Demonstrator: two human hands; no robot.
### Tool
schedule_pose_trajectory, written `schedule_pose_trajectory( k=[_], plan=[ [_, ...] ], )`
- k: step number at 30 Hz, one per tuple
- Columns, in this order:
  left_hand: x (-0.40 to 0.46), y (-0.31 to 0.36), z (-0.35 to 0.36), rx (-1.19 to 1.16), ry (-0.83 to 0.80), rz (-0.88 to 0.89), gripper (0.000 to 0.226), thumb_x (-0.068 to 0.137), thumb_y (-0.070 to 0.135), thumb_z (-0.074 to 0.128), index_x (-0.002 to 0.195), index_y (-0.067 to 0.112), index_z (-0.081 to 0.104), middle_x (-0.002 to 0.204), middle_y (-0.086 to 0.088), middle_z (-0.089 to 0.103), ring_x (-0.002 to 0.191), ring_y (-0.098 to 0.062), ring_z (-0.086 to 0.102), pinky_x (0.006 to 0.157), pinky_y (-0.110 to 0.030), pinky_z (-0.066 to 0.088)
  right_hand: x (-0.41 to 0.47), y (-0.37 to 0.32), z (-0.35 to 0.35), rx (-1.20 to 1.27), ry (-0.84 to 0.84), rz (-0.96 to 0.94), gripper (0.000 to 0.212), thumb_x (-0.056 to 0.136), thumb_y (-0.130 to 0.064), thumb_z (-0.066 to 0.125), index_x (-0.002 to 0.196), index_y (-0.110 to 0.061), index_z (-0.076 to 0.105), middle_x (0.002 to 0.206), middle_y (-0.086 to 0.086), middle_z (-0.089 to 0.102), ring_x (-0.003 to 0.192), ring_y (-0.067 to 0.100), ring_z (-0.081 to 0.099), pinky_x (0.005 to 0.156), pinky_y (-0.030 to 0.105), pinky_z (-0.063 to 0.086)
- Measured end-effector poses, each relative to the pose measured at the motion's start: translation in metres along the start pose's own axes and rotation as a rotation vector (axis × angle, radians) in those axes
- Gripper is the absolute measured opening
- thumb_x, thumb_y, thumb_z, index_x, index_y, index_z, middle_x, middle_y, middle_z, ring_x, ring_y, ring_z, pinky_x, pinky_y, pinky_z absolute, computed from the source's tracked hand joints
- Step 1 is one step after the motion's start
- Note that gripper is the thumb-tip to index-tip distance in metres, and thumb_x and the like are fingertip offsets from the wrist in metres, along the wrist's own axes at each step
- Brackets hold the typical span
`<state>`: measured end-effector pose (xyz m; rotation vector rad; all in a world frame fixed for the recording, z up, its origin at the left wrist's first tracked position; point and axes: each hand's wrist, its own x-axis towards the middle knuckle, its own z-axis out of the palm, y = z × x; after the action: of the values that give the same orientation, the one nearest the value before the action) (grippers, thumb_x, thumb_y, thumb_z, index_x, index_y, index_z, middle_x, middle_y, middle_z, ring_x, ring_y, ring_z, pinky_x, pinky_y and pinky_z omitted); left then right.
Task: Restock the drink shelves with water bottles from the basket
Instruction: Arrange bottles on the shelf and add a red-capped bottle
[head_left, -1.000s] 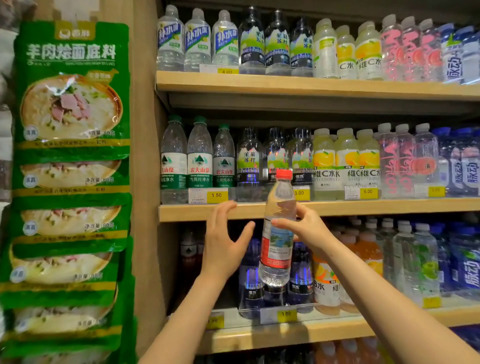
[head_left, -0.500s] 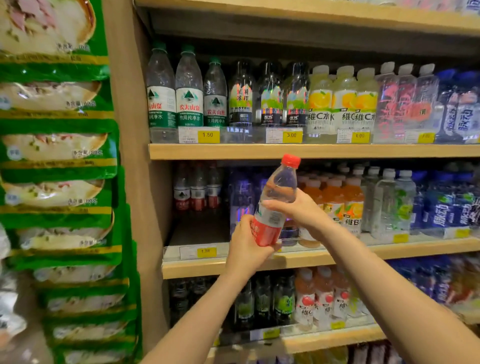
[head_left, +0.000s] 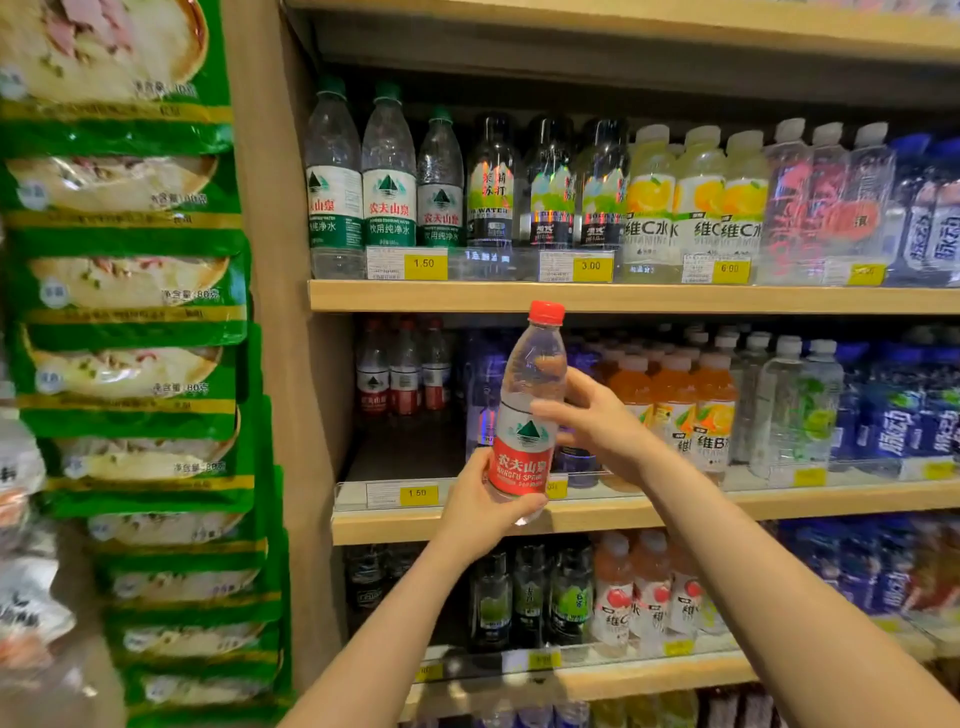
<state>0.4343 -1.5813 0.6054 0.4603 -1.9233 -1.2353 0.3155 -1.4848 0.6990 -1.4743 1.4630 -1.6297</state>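
Note:
A clear water bottle (head_left: 527, 410) with a red cap and red label is held nearly upright in front of the middle shelf (head_left: 779, 506). My left hand (head_left: 480, 506) grips its lower part around the label. My right hand (head_left: 597, 421) touches its middle from the right, fingers partly spread. Behind it, at the back left of that shelf, stand three matching red-label bottles (head_left: 402, 371), with bare shelf floor in front of them. The basket is out of view.
Green-cap water bottles (head_left: 387, 171) and other drinks fill the upper shelf (head_left: 623, 297). Orange drinks (head_left: 675, 405) and blue bottles stand to the right on the middle shelf. Dark bottles line the lower shelf. Green food packets (head_left: 135, 291) hang at left beside a wooden upright.
My left hand, open a second ago, has taken hold of the bottle's base. The bottle tilted, then came back nearly upright. The view dropped from the top shelves toward the middle shelf.

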Motion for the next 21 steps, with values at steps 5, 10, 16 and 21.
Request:
schedule_pose_trajectory(
  k=[5,10,16,21],
  plan=[
    [-0.007,0.001,-0.012,0.117,0.173,0.050,0.054,0.064,0.024,0.083,0.108,0.027,0.052,0.098,0.010,0.065,0.089,0.001,0.061,0.069,-0.010,0.045,0.009,0.018,0.029,-0.261,0.142,0.010,0.070,0.056,-0.038,0.082,0.116,-0.024,0.050,0.113,-0.005,0.064,0.102,0.012,0.062,0.088,0.042,0.054],
    [-0.015,-0.026,-0.075,0.326,0.314,0.053,0.053,0.084,0.044,0.059,0.131,0.022,0.046,0.132,0.005,0.051,0.118,-0.006,0.048,0.096,-0.021,0.036,0.033,0.015,0.058,-0.275,0.109,-0.088,0.063,0.065,-0.024,0.082,0.118,-0.021,0.049,0.116,-0.004,0.062,0.105,0.012,0.059,0.091,0.036,0.050],
    [-0.023,-0.066,-0.107,0.752,0.400,-0.059,0.047,0.097,0.032,0.041,0.141,0.017,0.036,0.148,0.000,0.036,0.138,-0.012,0.028,0.112,-0.027,0.024,0.088,0.024,0.112,-0.340,0.024,-0.199,0.058,0.072,-0.013,0.076,0.120,-0.013,0.044,0.114,0.000,0.058,0.103,0.009,0.053,0.087,0.025,0.043],
    [-0.016,-0.080,-0.112,0.835,0.412,-0.045,0.046,0.097,0.029,0.039,0.142,0.018,0.035,0.148,0.004,0.033,0.139,-0.008,0.024,0.112,-0.021,0.021,0.135,0.061,0.144,-0.326,0.021,-0.063,0.048,0.073,-0.018,0.077,0.114,-0.003,0.056,0.108,0.005,0.062,0.104,0.014,0.057,0.082,0.025,0.043]
  ],
)
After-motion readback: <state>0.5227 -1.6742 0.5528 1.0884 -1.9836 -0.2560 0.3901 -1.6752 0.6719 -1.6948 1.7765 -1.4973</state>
